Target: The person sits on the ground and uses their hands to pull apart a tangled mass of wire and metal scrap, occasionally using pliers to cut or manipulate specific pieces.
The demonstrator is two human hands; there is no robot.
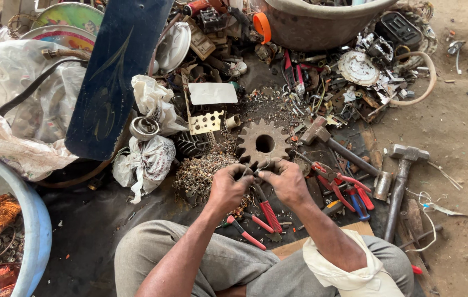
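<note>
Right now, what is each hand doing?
Left hand: fingers closed, pinching a small metal piece.
Right hand: fingers closed on the same piece.

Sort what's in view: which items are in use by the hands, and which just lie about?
In use: left hand and right hand pinch a small metal piece; red-handled pliers beneath them.

Lying about: rusty gear, two hammers, blue fan blade, copper wire tub.

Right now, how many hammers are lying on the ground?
2. One hammer lies just right of the rusty gear; another hammer lies further right on the dirt. More may be buried in the scrap.
</note>
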